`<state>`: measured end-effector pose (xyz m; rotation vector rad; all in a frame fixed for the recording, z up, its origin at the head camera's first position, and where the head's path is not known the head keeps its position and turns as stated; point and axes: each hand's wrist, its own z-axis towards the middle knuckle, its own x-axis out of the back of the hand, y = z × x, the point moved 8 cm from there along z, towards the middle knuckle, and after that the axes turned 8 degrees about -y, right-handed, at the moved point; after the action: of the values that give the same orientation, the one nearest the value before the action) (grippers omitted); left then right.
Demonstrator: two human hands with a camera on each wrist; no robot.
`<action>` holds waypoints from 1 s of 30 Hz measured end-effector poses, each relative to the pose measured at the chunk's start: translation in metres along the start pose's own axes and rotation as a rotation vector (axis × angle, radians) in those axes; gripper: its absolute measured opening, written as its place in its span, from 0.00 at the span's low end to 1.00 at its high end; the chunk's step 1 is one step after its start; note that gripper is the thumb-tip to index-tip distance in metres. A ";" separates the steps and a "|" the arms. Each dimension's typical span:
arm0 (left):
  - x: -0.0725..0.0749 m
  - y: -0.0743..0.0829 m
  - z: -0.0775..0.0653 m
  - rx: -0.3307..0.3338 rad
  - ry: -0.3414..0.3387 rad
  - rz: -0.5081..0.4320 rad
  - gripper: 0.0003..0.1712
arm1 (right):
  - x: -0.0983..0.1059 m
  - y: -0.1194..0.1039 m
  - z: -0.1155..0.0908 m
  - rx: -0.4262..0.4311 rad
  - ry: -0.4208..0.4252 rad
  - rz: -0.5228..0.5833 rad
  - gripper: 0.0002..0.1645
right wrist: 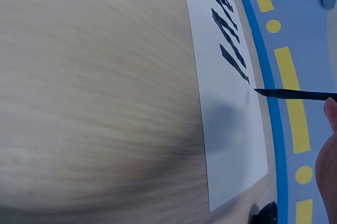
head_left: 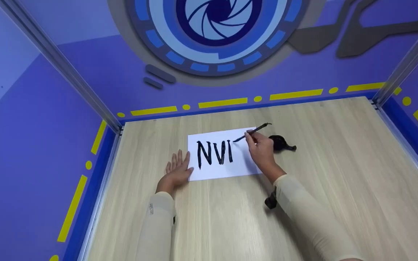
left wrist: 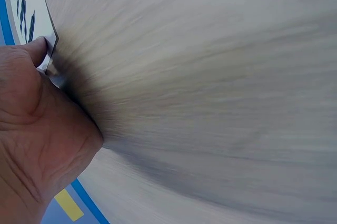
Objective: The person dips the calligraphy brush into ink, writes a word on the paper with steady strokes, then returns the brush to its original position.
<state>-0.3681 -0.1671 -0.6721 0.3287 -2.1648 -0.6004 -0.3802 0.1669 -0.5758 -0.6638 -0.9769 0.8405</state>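
Observation:
A white sheet of paper (head_left: 212, 174) lies on the table with the bold black letters "NVI" (head_left: 214, 154) brushed across its left and middle part. My right hand (head_left: 261, 148) pinches a dark brush (head_left: 255, 131) above the paper, its tip just right of the last letter's top. In the right wrist view the brush tip (right wrist: 260, 92) appears close to the sheet; whether it touches I cannot tell. My left hand (head_left: 177, 170) rests with spread fingers at the sheet's left edge, and its thumb (left wrist: 38, 49) lies on the paper's corner.
A small black glossy dish with a spout-like end (head_left: 281, 143) stands right of the paper, partly behind my right hand. Beneath is a wooden table (head_left: 223, 217). Blue-purple panels (head_left: 96, 72) with yellow markings rise at the back and both sides.

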 end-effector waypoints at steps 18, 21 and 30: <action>0.003 0.007 -0.008 -0.011 0.005 0.000 0.42 | -0.011 0.000 0.004 0.070 -0.021 -0.047 0.09; 0.002 0.005 -0.005 -0.022 0.006 -0.016 0.42 | -0.012 -0.001 0.004 0.090 -0.018 -0.062 0.09; 0.002 0.002 -0.005 -0.011 0.008 -0.015 0.42 | -0.013 -0.006 0.004 0.148 -0.012 -0.129 0.07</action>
<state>-0.3649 -0.1679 -0.6671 0.3414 -2.1520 -0.6182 -0.3859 0.1532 -0.5750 -0.4646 -0.9478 0.7950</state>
